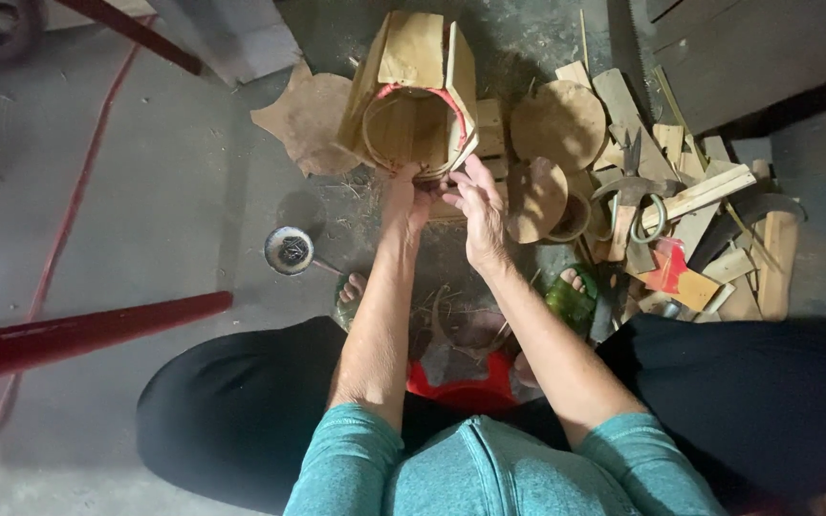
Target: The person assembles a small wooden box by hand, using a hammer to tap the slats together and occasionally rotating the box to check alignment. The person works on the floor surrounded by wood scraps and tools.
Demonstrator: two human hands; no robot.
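Observation:
A small bucket of upright wooden slats (415, 91) stands on the floor in front of me, its open mouth turned toward me and a red band round its rim. My left hand (403, 199) grips the near rim of the bucket from below. My right hand (478, 212) is beside it with fingers spread, its fingertips touching the near rim of the bucket by the left hand.
Wooden offcuts and round wooden discs (558, 124) lie piled at the right, with large shears (631, 196) on top. A small metal bowl (290, 250) sits at the left. A red cord (69, 205) and a red bar (78, 330) cross the concrete floor.

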